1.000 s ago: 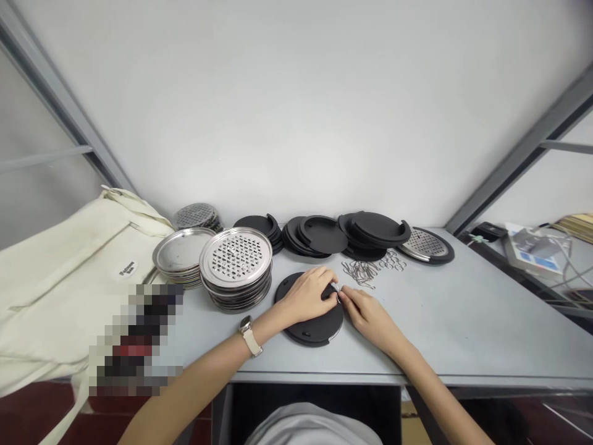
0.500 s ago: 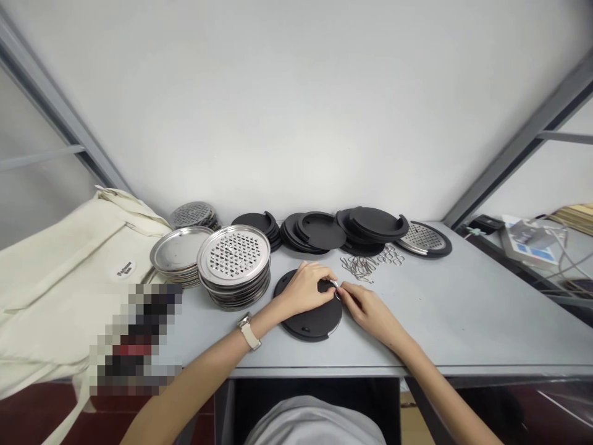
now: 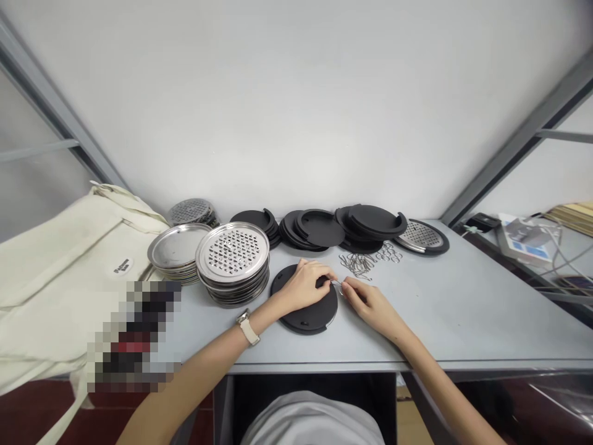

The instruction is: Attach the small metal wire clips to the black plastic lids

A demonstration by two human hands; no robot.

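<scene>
A round black plastic disc [image 3: 303, 322] with a cut-out rim lies flat on the table in front of me. My left hand [image 3: 308, 285] rests over its upper part, thumb and forefinger pinched on a thin metal wire hook [image 3: 341, 292]. Just right of the disc's edge, my right hand [image 3: 370, 303] pinches the other end of this wire. The fingers partly cover the piece, so its full shape is hidden. Beyond my hands lie a heap of bent wire hooks [image 3: 357, 264] and some wire rings [image 3: 390, 252].
Left of the disc stand stacks of metal grater plates [image 3: 234, 253] and plain metal plates [image 3: 178, 247]. Black discs [image 3: 319, 227] are piled along the wall, with a black-rimmed grater [image 3: 422, 236] at their right. A cream bag [image 3: 69, 284] lies at far left.
My hands have drawn slightly apart, with the wire now stretching between the fingertips. The loop end has shifted a little to the right with my right hand. The view has tilted slightly.
</scene>
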